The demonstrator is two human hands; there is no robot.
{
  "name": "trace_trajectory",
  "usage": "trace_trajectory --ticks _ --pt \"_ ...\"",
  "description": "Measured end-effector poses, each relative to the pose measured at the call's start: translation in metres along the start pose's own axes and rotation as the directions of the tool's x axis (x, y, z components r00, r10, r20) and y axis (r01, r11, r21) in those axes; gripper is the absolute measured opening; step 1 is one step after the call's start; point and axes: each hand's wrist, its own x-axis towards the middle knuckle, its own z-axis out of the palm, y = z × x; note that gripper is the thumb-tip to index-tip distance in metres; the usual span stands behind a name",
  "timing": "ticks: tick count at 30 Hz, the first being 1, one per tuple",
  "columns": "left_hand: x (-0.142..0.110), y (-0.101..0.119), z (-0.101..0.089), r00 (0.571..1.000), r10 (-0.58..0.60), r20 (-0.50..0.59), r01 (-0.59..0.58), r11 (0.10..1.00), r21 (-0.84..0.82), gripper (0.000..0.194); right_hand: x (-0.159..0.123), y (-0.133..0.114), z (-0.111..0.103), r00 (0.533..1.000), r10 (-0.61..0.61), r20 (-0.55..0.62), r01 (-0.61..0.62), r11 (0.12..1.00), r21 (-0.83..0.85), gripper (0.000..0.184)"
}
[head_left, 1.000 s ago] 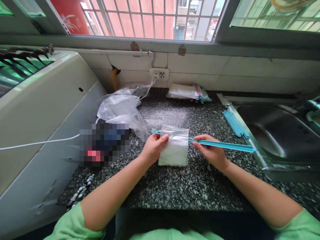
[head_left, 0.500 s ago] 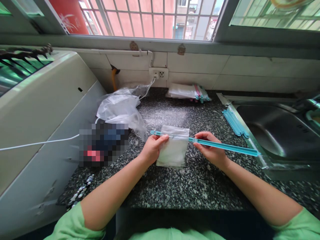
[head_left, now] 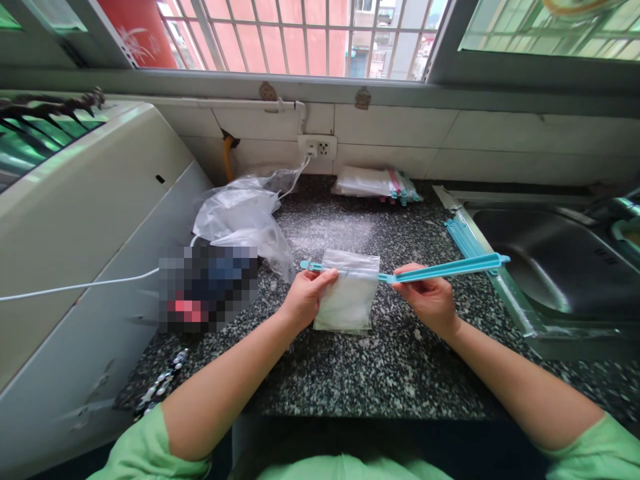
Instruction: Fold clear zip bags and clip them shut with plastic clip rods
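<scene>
Blue clip (head_left: 450,269) swung upward at right, left hand (head_left: 306,297) pinching it with clear bag (head_left: 349,303), right hand (head_left: 431,303) gripping it.

Hands (head_left: 306,298) holding blue hinged clip (head_left: 450,269), one strip crossing clear bag (head_left: 347,303); steel sink (head_left: 540,260) at right.

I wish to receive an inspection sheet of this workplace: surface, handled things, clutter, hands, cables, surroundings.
Surface: dark speckled countertop.
Handled things: clear plastic bag; blue clip, one arm crossing the bag's upper part, the other angled open.
Clutter: crumpled plastic; pixelated object, identity unclear; stacked bags; spare blue strips beside the sink.
Hands: left hand pinches bag and clip; right hand grips the clip.
Cables: white cable at left; white lead at wall socket; whether they join, unclear.
Surroundings: barred window, tiled wall, metal sink.
</scene>
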Motion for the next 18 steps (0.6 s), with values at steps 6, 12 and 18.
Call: trace_trajectory --ticks 6,12,18 --pt "-0.0004 -0.0009 -0.0006 1.0 0.016 -0.003 -0.016 1.0 0.005 0.026 -0.0005 0.0071 -0.0009 0.999 -0.051 0.014 0.05 0.998 0.037 0.009" --pt "-0.0005 -0.0021 -0.0007 1.0 0.01 -0.02 -0.009 1.0 0.023 0.028 -0.0003 0.0063 -0.0026 0.998 -0.055 0.019 0.056 0.998 -0.043 0.011" --pt "-0.0017 -0.0045 -0.002 0.999 0.038 0.004 -0.038 0.996 0.086 0.029 0.0031 0.002 -0.0035 0.985 -0.165 0.059 0.168 0.984 -0.052 0.009"
